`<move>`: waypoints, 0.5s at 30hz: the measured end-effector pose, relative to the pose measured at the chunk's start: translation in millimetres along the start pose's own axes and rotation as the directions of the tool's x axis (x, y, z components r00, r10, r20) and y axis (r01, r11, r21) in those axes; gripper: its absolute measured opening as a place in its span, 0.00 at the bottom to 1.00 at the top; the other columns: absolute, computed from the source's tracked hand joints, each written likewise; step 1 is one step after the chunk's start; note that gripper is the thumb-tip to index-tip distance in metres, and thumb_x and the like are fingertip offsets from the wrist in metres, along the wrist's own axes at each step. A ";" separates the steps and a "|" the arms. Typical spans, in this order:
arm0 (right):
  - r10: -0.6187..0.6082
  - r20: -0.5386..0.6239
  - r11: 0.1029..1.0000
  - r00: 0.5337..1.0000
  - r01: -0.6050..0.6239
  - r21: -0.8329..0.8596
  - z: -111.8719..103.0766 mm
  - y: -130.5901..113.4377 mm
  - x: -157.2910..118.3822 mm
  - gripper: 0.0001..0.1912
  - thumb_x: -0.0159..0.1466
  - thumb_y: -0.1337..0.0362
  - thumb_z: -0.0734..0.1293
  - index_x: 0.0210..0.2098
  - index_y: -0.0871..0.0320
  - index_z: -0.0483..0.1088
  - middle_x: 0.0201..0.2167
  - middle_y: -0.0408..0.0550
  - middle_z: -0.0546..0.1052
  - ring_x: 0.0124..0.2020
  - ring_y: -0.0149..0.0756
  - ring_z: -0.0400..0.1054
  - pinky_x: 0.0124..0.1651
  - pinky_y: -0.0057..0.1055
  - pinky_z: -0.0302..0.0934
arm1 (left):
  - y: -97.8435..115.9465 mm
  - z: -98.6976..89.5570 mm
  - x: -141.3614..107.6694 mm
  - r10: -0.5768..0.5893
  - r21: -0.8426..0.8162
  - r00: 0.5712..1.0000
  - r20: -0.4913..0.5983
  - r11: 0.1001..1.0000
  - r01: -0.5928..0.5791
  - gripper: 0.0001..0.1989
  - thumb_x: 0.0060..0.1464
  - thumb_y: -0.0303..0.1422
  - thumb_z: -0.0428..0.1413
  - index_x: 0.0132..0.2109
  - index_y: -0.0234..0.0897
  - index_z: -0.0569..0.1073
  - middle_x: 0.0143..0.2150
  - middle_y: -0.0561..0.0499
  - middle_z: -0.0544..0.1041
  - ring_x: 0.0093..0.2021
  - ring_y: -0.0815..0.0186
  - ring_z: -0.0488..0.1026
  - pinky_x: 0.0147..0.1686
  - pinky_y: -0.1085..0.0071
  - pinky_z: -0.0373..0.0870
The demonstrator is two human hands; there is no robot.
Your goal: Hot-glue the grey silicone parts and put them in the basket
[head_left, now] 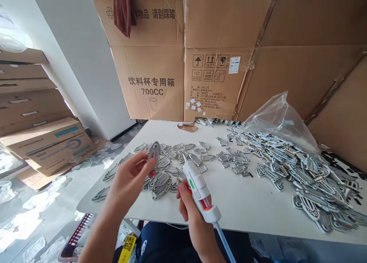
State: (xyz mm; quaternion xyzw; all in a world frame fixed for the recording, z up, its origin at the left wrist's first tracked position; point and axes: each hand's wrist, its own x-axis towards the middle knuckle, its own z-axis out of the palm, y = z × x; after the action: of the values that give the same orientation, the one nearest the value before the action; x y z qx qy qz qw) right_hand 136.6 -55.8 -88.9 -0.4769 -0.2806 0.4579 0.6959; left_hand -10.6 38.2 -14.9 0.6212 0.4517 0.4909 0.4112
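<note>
Raised above the table, my left hand (133,171) pinches a small flat grey piece (155,151) with a pointed top and a light edge. In my right hand (193,213) is a white glue gun (197,188) with red parts and a pale cord. Its nozzle points up and to the left, apart from the grey piece. Below and beyond both hands, many similar grey pieces (160,182) lie scattered and stacked on the white table (235,205). Whether any glue is at the nozzle I cannot tell.
A large heap of grey pieces (286,167) covers the table's right side, by a clear plastic bag (282,117). Cardboard sheets (155,64) stand along the back, with a brown cloth (123,12) hung over them. Cartons (51,144) and a red basket (75,236) are at left.
</note>
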 end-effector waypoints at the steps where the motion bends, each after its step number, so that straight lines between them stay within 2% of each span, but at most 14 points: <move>1: 0.010 -0.003 1.000 1.000 -0.010 -0.020 0.1 3.0 -0.8 0.32 0.65 0.31 0.78 0.36 0.53 0.70 0.21 0.35 0.65 0.21 0.26 0.46 0.23 0.26 0.52 | -1.9 1.6 -1.9 0.001 -0.038 1.000 0.019 0.999 0.000 0.17 0.56 0.48 0.74 0.40 0.39 0.85 0.33 0.51 0.82 0.30 0.66 0.78 0.31 0.73 0.80; 4: 0.016 -0.007 0.997 1.000 -0.016 -0.080 0.4 8.5 -3.5 0.32 0.66 0.31 0.77 0.34 0.54 0.72 0.17 0.33 0.61 0.20 0.28 0.47 0.23 0.28 0.53 | -3.6 5.7 -6.5 0.000 -0.126 0.999 0.037 0.992 0.005 0.17 0.54 0.45 0.77 0.42 0.39 0.86 0.34 0.51 0.83 0.31 0.66 0.79 0.31 0.73 0.84; 8: -0.028 0.033 0.983 0.999 0.034 -0.179 0.1 4.3 -9.3 0.30 0.70 0.34 0.76 0.31 0.55 0.76 0.18 0.35 0.61 0.21 0.29 0.46 0.24 0.30 0.50 | -0.9 7.3 -15.0 0.002 -0.162 0.999 0.037 0.987 0.004 0.13 0.56 0.40 0.77 0.43 0.39 0.87 0.34 0.51 0.84 0.31 0.66 0.81 0.31 0.74 0.86; 11: -0.104 0.074 0.968 0.992 0.118 -0.223 0.2 -2.3 -13.5 0.28 0.71 0.36 0.75 0.33 0.56 0.78 0.24 0.42 0.71 0.22 0.29 0.50 0.23 0.31 0.46 | 1.9 8.0 -21.2 0.016 -0.152 1.000 0.021 0.988 -0.013 0.13 0.55 0.38 0.77 0.46 0.39 0.88 0.36 0.50 0.86 0.33 0.64 0.83 0.32 0.74 0.88; 15: -0.196 0.103 0.939 0.975 0.217 -0.266 2.7 -6.3 -17.1 0.26 0.72 0.39 0.74 0.32 0.54 0.80 0.30 0.48 0.79 0.26 0.35 0.64 0.28 0.32 0.58 | 4.4 8.5 -26.0 0.031 -0.125 0.999 0.015 0.992 -0.029 0.11 0.59 0.38 0.74 0.47 0.39 0.88 0.35 0.50 0.86 0.33 0.65 0.84 0.31 0.75 0.88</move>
State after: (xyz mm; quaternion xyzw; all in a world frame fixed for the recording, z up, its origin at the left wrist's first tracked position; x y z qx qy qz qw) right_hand 129.5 -70.9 -81.3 -0.5193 -0.4160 0.3564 0.6559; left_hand -4.4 11.5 -18.4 0.6050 0.4073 0.5191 0.4457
